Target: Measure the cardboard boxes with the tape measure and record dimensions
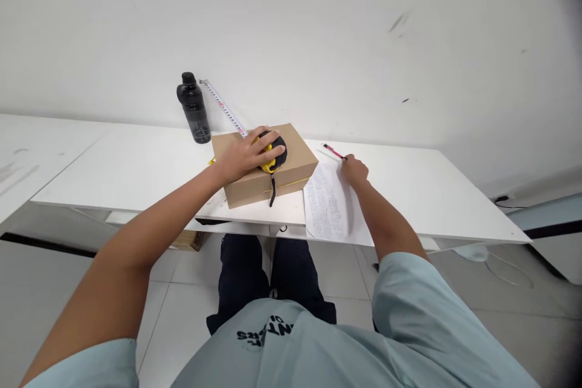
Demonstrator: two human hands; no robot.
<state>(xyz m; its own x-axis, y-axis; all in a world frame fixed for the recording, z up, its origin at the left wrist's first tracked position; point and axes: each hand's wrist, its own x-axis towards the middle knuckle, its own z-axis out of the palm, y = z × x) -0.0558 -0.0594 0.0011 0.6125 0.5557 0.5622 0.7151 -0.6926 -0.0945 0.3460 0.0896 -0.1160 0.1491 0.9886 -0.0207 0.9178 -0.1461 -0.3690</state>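
The white desk [404, 191] carries a closed cardboard box [297, 151] midway along its front edge — probably stiff and light, best held by opposite sides; its contents are hidden. Paper [324, 203] lies right of it, reaching that edge; a capped dark bottle [195, 112] stands by the back edge, its fill unclear. On the box sits a tape measure [281, 142], likely firm and smooth, best gripped round its case; the left hand [243, 156] spreads its fingers over it; the right hand [355, 170] curls its fingers round a pen [334, 151].
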